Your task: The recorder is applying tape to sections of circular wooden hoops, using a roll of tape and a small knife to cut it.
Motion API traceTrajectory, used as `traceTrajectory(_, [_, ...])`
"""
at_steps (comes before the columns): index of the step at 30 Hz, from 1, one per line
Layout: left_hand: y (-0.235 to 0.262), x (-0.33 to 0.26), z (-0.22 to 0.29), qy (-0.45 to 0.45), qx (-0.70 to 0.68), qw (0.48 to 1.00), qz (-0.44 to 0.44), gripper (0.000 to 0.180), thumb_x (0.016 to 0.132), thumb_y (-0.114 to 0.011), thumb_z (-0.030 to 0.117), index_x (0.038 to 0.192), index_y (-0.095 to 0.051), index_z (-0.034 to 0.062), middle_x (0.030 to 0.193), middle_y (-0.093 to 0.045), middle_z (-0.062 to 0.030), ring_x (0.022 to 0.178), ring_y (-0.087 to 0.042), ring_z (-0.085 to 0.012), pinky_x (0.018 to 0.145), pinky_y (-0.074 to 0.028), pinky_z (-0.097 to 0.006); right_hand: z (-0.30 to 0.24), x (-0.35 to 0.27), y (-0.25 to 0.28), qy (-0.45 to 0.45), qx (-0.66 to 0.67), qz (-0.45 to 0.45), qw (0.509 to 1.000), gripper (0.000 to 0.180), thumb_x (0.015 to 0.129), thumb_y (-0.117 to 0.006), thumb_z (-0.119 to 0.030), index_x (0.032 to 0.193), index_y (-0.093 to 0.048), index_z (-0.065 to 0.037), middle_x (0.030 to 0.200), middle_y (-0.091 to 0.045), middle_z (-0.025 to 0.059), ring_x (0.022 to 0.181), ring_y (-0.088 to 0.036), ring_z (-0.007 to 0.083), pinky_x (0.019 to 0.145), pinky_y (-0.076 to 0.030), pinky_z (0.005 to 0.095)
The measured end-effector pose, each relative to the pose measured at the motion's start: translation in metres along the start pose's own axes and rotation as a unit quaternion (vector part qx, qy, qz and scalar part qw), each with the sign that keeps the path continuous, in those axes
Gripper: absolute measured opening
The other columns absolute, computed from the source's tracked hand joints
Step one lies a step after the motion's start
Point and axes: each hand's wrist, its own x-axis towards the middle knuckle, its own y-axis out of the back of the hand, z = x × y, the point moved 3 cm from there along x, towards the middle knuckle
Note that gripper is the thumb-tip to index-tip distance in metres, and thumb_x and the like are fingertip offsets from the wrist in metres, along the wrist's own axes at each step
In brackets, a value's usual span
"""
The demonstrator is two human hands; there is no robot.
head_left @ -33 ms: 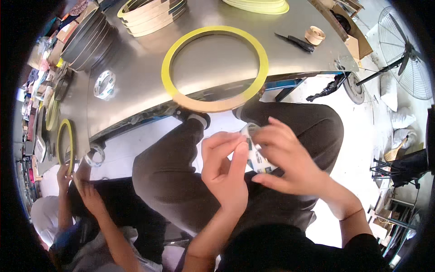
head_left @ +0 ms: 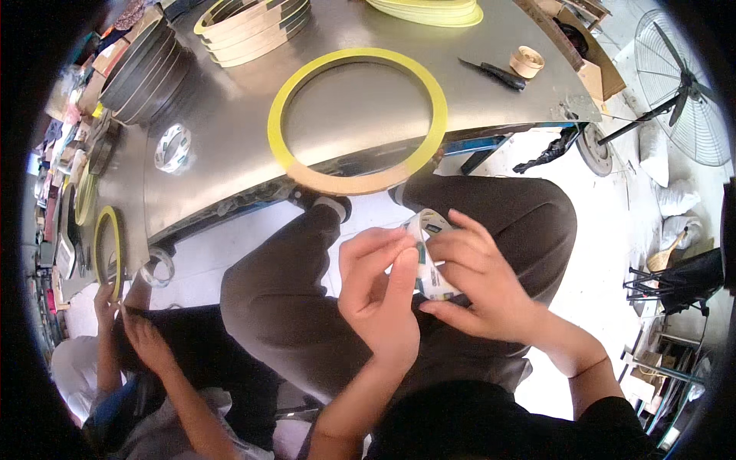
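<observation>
My left hand (head_left: 379, 299) and my right hand (head_left: 479, 284) meet over my lap, both closed on a small white roll (head_left: 428, 264) with green and dark print. The left fingers pinch its near edge and the right hand cups it from the side. My legs in dark trousers (head_left: 291, 307) lie beneath. A large yellow ring (head_left: 280, 138) rests on the metal table (head_left: 222, 169) just beyond my knees, its near arc tan coloured.
Stacks of yellow-edged rings (head_left: 253, 27) and dark rings (head_left: 142, 69) sit at the table's back. A clear tape roll (head_left: 172, 147), a black-handled cutter (head_left: 494, 74) and a tan roll (head_left: 527, 61) lie on it. Another person's hands (head_left: 146, 337) work at lower left. A floor fan (head_left: 686, 84) stands right.
</observation>
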Motion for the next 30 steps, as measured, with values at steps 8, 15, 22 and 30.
traceTrajectory(8, [-0.016,0.020,0.025,-0.258,0.085,0.960,-0.074,0.028,0.071,-0.081,-0.002,0.097,-0.077,0.0084,0.100,-0.069,-0.0030,0.094,-0.057,-0.0224,0.083,-0.045,-0.033,0.011,-0.001,0.028,-0.003,0.134,0.042,0.990,0.023,0.084,-0.076,-0.026,0.092,-0.066,-0.007,0.088,-0.066,0.0088,0.089,-0.065,0.0301,0.097,-0.046,0.0475])
traceTrajectory(15, [-0.038,0.033,0.013,-0.361,0.242,0.900,-0.023,0.034,0.070,-0.085,0.001,0.102,-0.079,0.0117,0.100,-0.066,-0.0001,0.092,-0.052,-0.0198,0.078,-0.042,-0.030,0.030,0.012,0.055,-0.001,0.019,0.126,0.992,0.014,0.082,-0.077,-0.016,0.087,-0.068,-0.006,0.081,-0.065,0.0074,0.080,-0.064,0.0280,0.094,-0.046,0.0457])
traceTrajectory(22, [-0.063,0.035,-0.002,-0.329,0.188,0.925,-0.006,0.034,0.077,-0.083,0.013,0.110,-0.079,0.0177,0.097,-0.058,-0.0009,0.088,-0.051,-0.0195,0.079,-0.041,-0.034,0.051,0.013,0.071,-0.042,0.011,0.167,0.985,0.013,0.083,-0.075,-0.011,0.085,-0.068,-0.002,0.079,-0.064,0.0118,0.076,-0.061,0.0317,0.085,-0.048,0.0403])
traceTrajectory(30, [-0.055,0.022,-0.056,-0.288,0.396,0.867,-0.096,0.070,0.090,-0.071,0.029,0.146,-0.045,-0.0028,0.119,-0.050,-0.0216,0.103,-0.048,-0.0293,0.087,-0.043,-0.041,0.123,0.027,0.097,-0.028,-0.241,0.101,0.965,0.013,0.088,-0.070,-0.015,0.089,-0.064,-0.004,0.084,-0.062,0.0134,0.083,-0.061,0.0342,0.076,-0.048,0.0425])
